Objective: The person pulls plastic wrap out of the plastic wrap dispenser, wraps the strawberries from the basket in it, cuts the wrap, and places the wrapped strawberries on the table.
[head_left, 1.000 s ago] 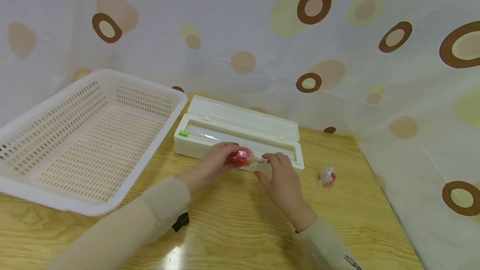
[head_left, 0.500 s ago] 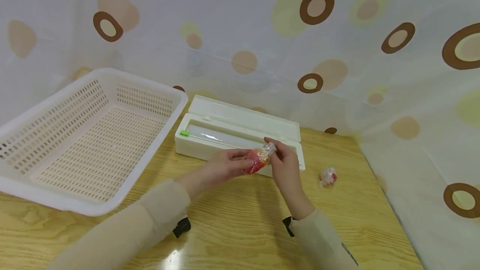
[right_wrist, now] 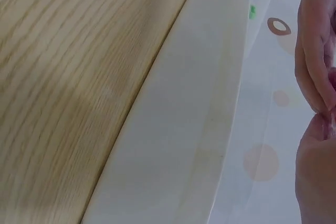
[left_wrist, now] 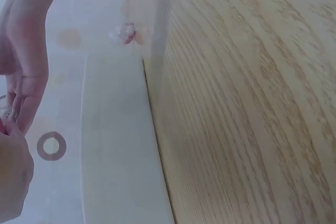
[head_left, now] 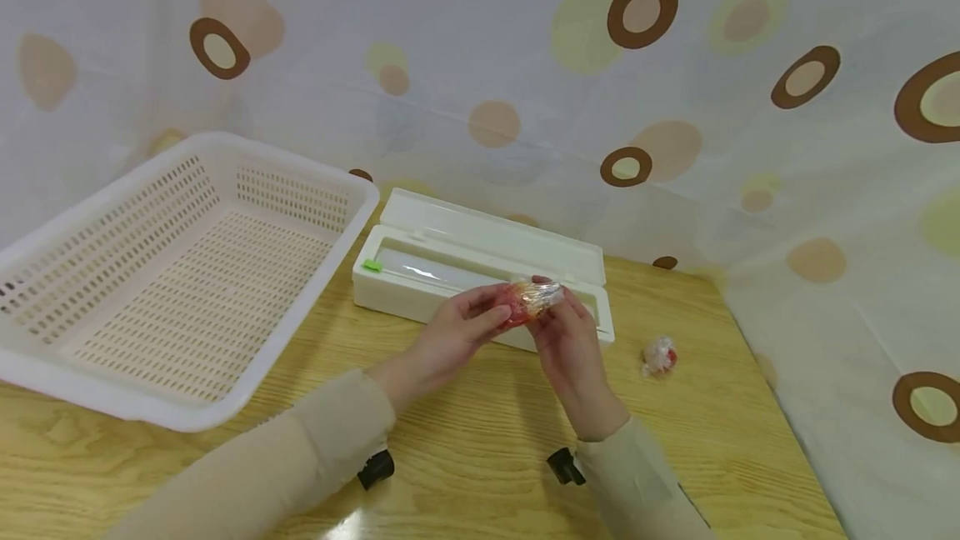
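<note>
Above the front of the white box, my left hand (head_left: pixel 453 332) grips a red-and-yellow round fruit (head_left: pixel 516 304) wrapped in clear plastic film. My right hand (head_left: pixel 567 348) pinches the gathered, twisted end of that film (head_left: pixel 549 295) at the fruit's right side. In the left wrist view both hands meet at the left border, my left hand (left_wrist: pixel 13 169) below and my right hand (left_wrist: pixel 29 61) above. The fruit is mostly cut off there. At the right border of the right wrist view, my right hand (right_wrist: pixel 317 177) touches the fingers of the left.
The long white cling film box (head_left: pixel 405 300) lies with its lid (head_left: pixel 487 232) raised, a film roll (head_left: pixel 420 267) inside and a green slider (head_left: pixel 372 265) on its edge. A film-wrapped red bundle (head_left: pixel 660 355) rests at right. A white slotted basket (head_left: pixel 202 307) stands at left.
The wrapped fruit has risen off the box front and shifted right, turning so its film end points up and right. My right hand has closed in on the twisted film.
</note>
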The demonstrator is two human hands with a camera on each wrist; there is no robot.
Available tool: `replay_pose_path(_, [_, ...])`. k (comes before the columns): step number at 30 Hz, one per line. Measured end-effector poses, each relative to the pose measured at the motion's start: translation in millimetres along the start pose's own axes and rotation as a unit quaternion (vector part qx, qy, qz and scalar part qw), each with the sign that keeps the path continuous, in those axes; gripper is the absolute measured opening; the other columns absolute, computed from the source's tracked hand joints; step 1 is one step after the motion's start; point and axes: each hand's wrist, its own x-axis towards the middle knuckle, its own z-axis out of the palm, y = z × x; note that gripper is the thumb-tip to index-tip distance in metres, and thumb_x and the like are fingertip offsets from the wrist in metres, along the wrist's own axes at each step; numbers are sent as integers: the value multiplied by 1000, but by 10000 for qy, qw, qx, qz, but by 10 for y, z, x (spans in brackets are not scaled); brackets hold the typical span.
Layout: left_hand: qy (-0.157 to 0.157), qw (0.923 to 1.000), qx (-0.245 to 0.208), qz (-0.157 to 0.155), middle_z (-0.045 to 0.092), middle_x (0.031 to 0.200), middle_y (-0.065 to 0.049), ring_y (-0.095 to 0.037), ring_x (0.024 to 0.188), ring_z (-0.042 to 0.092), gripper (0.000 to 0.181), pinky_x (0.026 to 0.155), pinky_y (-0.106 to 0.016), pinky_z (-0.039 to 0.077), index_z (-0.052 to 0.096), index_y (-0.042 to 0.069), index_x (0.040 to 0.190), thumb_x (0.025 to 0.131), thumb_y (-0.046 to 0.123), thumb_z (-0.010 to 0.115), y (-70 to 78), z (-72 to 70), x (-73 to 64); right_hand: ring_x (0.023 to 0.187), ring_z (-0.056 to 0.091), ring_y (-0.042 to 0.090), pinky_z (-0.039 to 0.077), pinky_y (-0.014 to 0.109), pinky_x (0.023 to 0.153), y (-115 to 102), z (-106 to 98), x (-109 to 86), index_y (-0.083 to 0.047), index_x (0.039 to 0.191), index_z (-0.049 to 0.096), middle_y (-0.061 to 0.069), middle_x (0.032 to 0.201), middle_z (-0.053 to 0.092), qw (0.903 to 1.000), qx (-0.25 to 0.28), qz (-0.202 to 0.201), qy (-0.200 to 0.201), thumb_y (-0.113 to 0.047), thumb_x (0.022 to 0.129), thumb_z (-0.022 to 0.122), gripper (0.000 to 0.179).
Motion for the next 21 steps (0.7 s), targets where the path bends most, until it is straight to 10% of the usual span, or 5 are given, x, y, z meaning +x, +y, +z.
replay_pose_path(5, [543, 9977, 339, 228, 49, 130, -18, -19, 116, 51, 38, 102, -34, 43, 43, -3, 129, 94, 6, 53, -12, 0, 9, 102, 55, 6, 45, 19, 93, 48, 53, -68, -1, 123, 45, -4, 110, 56, 9961, -682, -33, -561, -5, 95, 37, 30])
replay_pose_path(13, [665, 9849, 1576, 258, 48, 131, -17, -30, 122, 49, 56, 93, -37, 49, 40, 4, 133, 84, 7, 66, -1, 9, -60, 93, 58, 5, 50, 19, 80, 49, 131, -119, 7, 125, 49, -7, 99, 60, 9666, -2548, 54, 276, -3, 92, 52, 34])
replay_pose_path(21, [945, 9744, 2003, 378, 62, 118, -16, -25, 108, 61, 48, 85, -30, 53, 52, 3, 130, 86, 13, 67, 16, 28, -45, 92, 60, 2, 51, 19, 81, -26, 76, -75, 6, 134, 41, -2, 106, 58, 9696, -2372, 550, 237, -5, 96, 46, 40])
